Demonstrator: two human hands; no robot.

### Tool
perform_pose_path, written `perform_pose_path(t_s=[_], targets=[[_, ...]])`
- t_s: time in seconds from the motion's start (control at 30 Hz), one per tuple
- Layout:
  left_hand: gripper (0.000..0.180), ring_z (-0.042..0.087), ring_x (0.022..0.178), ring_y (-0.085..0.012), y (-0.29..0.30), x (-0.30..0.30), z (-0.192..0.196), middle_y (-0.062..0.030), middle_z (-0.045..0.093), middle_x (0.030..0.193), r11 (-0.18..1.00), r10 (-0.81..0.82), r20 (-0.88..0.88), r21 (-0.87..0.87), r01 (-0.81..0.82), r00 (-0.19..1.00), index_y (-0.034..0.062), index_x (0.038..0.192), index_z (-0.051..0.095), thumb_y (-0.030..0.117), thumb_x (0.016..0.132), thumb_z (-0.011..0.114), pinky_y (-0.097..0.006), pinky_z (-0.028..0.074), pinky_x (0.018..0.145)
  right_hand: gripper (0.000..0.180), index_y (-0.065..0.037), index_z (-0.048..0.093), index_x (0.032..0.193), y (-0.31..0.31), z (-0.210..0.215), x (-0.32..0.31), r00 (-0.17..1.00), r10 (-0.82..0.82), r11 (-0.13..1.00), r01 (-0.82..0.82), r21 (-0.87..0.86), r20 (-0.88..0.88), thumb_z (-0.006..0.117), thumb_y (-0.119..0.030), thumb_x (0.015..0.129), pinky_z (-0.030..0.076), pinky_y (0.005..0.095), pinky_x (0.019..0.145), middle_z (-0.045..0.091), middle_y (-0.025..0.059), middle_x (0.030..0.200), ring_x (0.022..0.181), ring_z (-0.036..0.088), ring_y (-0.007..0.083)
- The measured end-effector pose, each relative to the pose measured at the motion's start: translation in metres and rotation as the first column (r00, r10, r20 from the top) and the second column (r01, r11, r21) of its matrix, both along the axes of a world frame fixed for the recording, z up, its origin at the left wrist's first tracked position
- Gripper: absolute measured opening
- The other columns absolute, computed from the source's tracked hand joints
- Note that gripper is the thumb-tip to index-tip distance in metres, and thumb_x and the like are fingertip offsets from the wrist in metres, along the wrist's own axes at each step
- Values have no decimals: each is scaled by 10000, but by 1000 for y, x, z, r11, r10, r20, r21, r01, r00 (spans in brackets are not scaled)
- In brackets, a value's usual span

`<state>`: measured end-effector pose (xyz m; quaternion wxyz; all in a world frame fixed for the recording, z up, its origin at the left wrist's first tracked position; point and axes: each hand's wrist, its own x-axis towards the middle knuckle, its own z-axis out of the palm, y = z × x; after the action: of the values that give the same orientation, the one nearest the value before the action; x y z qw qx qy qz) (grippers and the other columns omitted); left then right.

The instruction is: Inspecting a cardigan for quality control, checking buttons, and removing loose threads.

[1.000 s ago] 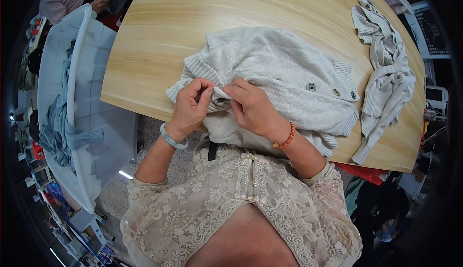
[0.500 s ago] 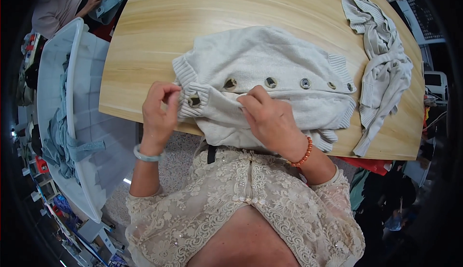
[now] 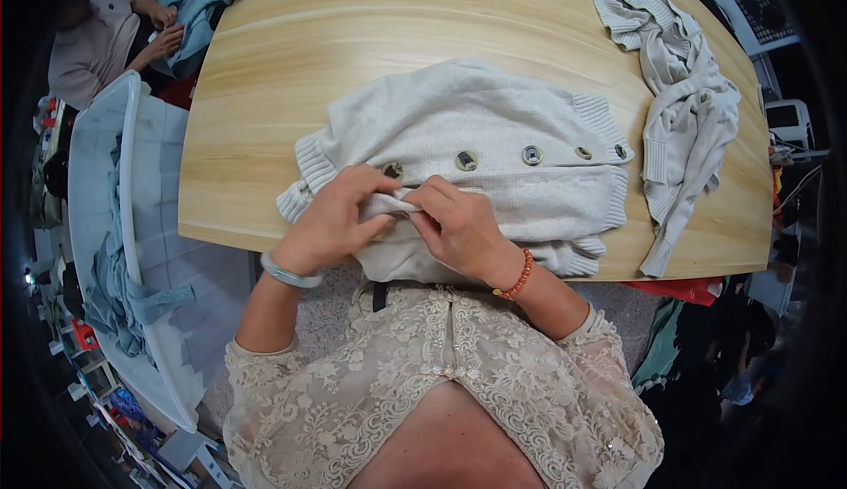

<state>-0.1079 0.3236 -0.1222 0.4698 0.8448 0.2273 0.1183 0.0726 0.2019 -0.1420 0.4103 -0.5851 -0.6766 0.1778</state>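
Observation:
A cream knitted cardigan (image 3: 459, 109) lies in front of me on the table, its ribbed edges to the left and right. Dark buttons run across its front, among them a round one (image 3: 531, 155) right of centre. My left hand (image 3: 340, 214) is closed on a fold of the button band, thumb below and fingers above. Close beside it, my right hand (image 3: 457, 229) pinches the same fold. The fingers cover the leftmost stretch of the band. The near part of the cardigan hangs over the table edge toward me.
A second cream knit garment (image 3: 693, 105) lies crumpled at the table's right. Left of the wooden table (image 3: 256, 92) stands a white plastic bin (image 3: 132, 180) with blue-green knits (image 3: 115, 286). At the far left, another person's hands (image 3: 163, 34) hold a blue-green garment.
My left hand has moved right from the ribbed left edge to the button band, next to my right hand. It now grips the fold there. The whole view has shifted slightly.

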Motion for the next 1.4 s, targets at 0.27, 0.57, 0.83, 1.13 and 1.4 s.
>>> perform_pose_path(t_s=[0.27,0.57,0.83,1.13,1.4], targets=[[192,627,774,-296,2,35,-13,-155,590,868,961,207,-33,195,-197,978,13,959,614,7,789,703,-368,504,666,255,-63,543,1039,5,-5,-3,997,40,997,-35,-73,67,652,-90,811,510,439,616,564,137,923,757,630,346],[130,600,690,-52,16,28,-17,-13,667,780,872,224,-73,-430,-233,972,-21,876,645,70,859,736,-208,491,625,262,-27,539,1058,4,-18,-10,992,-46,998,51,-37,119,648,-97,830,516,436,610,577,148,923,717,637,341],[83,626,755,-71,16,17,-14,-27,689,851,704,322,-61,-652,-282,945,-17,916,668,39,874,712,-199,496,700,336,-25,541,1079,5,-9,-17,977,-178,983,173,55,120,692,-169,815,524,402,621,580,133,861,718,645,323],[200,626,884,-134,-1,16,3,-66,670,950,961,105,47,-262,-90,993,-32,1037,674,-18,839,654,-265,489,795,236,-5,526,996,11,-25,1,999,-50,998,51,-45,17,625,-158,846,498,464,683,560,189,864,746,619,391],[172,608,804,-147,-3,4,-14,-76,638,840,983,160,24,-94,-157,987,-25,979,670,-43,827,592,-264,470,767,198,18,523,1004,10,-29,5,996,73,997,-75,-20,-58,561,-15,813,472,461,677,533,184,868,785,584,397]])
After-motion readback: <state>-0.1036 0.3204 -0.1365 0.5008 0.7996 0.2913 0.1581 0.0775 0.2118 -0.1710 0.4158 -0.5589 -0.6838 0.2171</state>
